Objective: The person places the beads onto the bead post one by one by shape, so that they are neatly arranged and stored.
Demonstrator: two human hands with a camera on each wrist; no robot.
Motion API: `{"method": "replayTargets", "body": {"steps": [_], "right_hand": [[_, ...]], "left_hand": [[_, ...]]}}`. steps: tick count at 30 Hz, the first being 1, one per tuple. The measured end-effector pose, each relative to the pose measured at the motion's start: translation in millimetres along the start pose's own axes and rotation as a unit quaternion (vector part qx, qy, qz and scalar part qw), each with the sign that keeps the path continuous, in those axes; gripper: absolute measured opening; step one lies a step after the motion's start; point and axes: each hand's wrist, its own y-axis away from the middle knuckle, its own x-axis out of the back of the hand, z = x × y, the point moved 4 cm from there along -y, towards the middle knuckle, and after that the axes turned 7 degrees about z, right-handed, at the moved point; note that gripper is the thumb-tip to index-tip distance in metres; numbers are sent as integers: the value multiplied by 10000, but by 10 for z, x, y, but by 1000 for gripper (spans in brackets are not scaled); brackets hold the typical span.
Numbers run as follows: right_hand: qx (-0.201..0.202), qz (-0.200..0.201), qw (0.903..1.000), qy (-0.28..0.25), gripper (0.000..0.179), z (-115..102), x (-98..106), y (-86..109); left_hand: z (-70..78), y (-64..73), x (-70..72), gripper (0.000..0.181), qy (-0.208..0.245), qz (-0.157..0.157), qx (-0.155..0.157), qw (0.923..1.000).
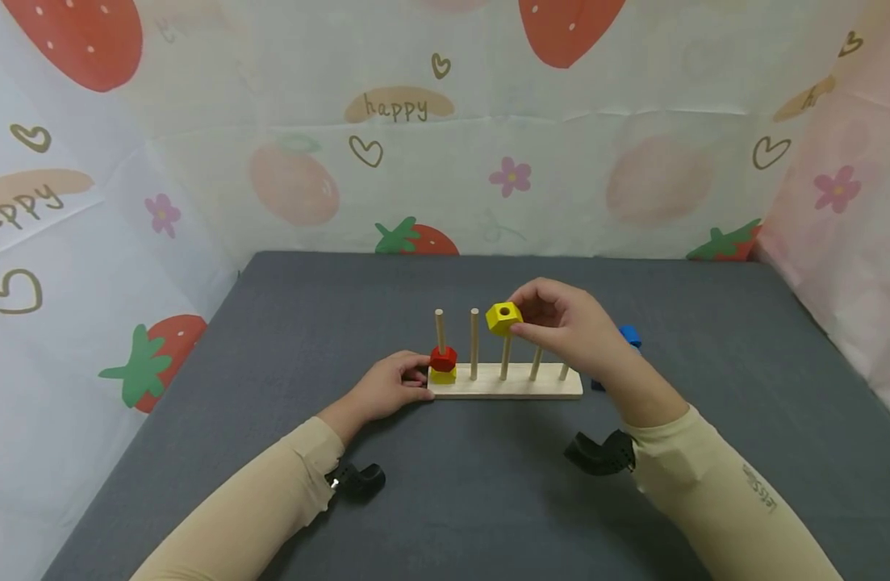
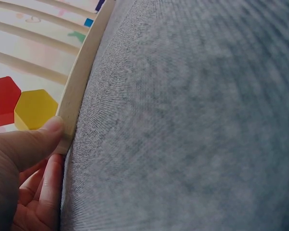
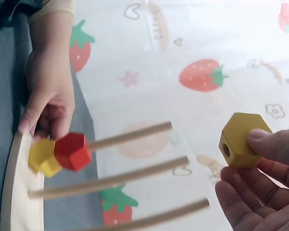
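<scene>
the right hand [image 1: 578, 329] pinches a yellow block [image 1: 499, 324] between thumb and fingers, raised over the wooden rack [image 1: 506, 391], forearm slanting in from lower right. the left hand [image 1: 385, 387], low at the worktop [image 1: 459, 500], grips the rack's left end. in the head view the block overlaps the third peg [image 1: 505, 361]; the right wrist view shows them apart.

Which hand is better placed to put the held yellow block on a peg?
Probably the right hand: it pinches the yellow block above the pegs, while the left hand holds the wooden base.
</scene>
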Motion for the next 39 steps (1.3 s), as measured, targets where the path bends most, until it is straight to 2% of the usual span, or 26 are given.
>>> {"method": "replayTargets", "body": {"steps": [15,22,26,33,39], "right_hand": [[-158,309,9988,-346,20,-108,-383,-334],[-235,319,9983,-421,20,-120,-517,-389],[-280,361,9986,-282,19,-103,-560,-417],[-582,474,9971,-161,18,-57,-612,-436],[-603,584,9965,-9,19,-30,-664,-432]], "left_hand": [[9,3,4,49,-101,-70,-107,9999],[17,7,8,48,-98,-69,-165,9998],[16,7,10,47,-151,-91,-169,9997],[17,9,14,48,-172,-95,-119,9997],[24,11,15,49,-152,-82,-83,9998]]}}
